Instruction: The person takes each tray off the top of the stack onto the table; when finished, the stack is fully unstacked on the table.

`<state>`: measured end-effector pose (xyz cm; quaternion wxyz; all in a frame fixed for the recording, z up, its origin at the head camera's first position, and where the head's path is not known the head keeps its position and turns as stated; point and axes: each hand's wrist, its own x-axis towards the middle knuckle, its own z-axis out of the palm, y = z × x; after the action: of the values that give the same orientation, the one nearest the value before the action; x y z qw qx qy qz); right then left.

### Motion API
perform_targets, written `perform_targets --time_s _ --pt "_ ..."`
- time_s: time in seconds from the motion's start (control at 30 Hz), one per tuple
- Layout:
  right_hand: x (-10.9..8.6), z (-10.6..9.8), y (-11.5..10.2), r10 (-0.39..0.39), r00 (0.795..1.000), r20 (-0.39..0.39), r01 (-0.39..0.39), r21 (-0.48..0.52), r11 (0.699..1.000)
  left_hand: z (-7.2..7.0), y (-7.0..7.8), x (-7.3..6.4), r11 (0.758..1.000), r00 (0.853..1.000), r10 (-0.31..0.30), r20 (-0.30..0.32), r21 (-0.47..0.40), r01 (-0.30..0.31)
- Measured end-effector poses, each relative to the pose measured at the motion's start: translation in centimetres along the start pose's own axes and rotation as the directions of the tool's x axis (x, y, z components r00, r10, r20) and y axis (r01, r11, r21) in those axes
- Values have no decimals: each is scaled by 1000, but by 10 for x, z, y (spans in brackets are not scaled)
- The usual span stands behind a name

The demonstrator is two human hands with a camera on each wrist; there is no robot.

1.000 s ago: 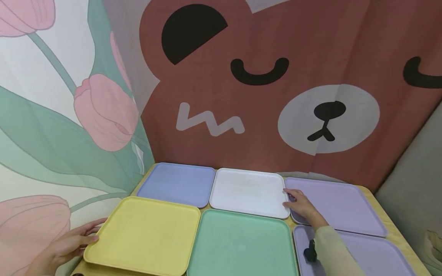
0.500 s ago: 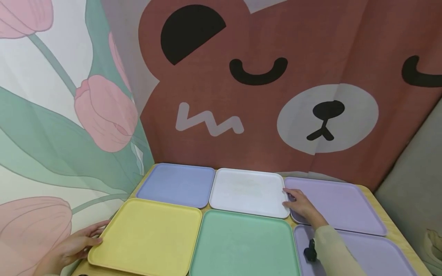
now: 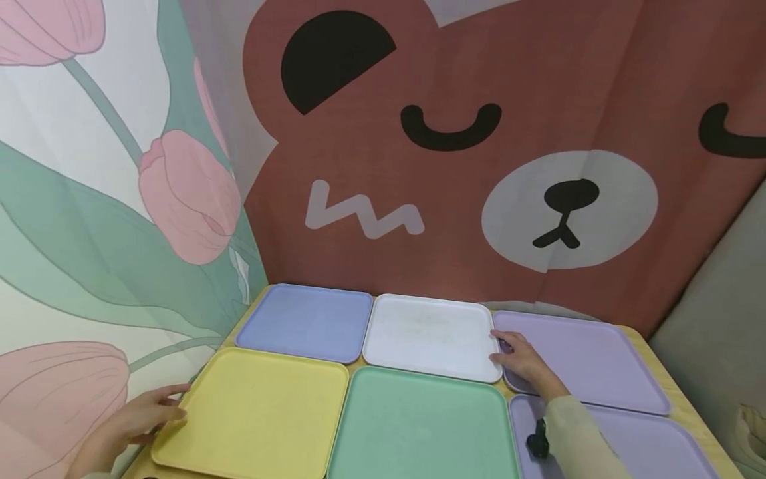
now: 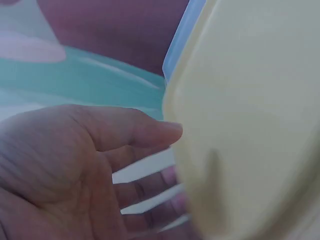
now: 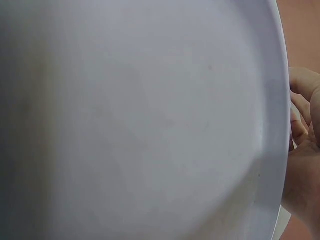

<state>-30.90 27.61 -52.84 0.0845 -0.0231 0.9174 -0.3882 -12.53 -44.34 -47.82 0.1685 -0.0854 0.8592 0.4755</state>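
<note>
My left hand (image 3: 134,422) is at the left side of a yellow tray (image 3: 257,409). In the left wrist view its thumb lies over the tray's rim and the other fingers reach behind the edge, pinching it. My right hand (image 3: 526,362) is over the gap between a white tray (image 3: 427,336) and a lilac tray (image 3: 586,359) in the back row. Its thumb and index fingertips touch the white tray's right rim, spread apart. The right wrist view shows this hand past the edge of a large pale tray (image 5: 165,110).
A blue tray (image 3: 305,322) lies at the back left, a green tray (image 3: 421,426) at the front middle. Another lilac tray (image 3: 634,442) is under the right sleeve (image 3: 583,436). The wooden tabletop (image 3: 688,412) meets a bear-print curtain (image 3: 449,219) behind and a tulip-print one at left.
The left hand and the yellow tray have shifted slightly right, and the tray's near left corner sits closer to the table. The right hand stays at the white tray's rim.
</note>
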Motion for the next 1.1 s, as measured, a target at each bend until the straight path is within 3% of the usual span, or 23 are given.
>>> perform_targets --time_s 0.13,0.23,0.43,0.57,0.7,0.93,1.1 --pt "-3 -2 2 5 1000 -4 -5 8 1000 3 11 1 998 999 34 26 59 -35" --pt "-5 -3 3 16 1000 -1 -16 5 1000 9 23 6 989 999 37 -10 142 -35" --pt "-5 -8 4 18 1000 -12 -18 3 1000 28 52 22 928 988 131 -86 361 -92" --pt "-4 -9 5 21 1000 -13 -21 1 1000 42 67 35 903 975 195 -108 408 -135" --pt "-5 -9 5 29 999 -17 -29 -5 1000 58 80 49 898 962 233 -145 413 -155" --pt "-2 -8 3 53 998 -24 -54 -34 998 91 106 75 878 918 333 -216 426 -218" --pt "-7 -14 -8 -4 999 -49 1 -63 998 109 120 96 865 885 397 -243 422 -272"
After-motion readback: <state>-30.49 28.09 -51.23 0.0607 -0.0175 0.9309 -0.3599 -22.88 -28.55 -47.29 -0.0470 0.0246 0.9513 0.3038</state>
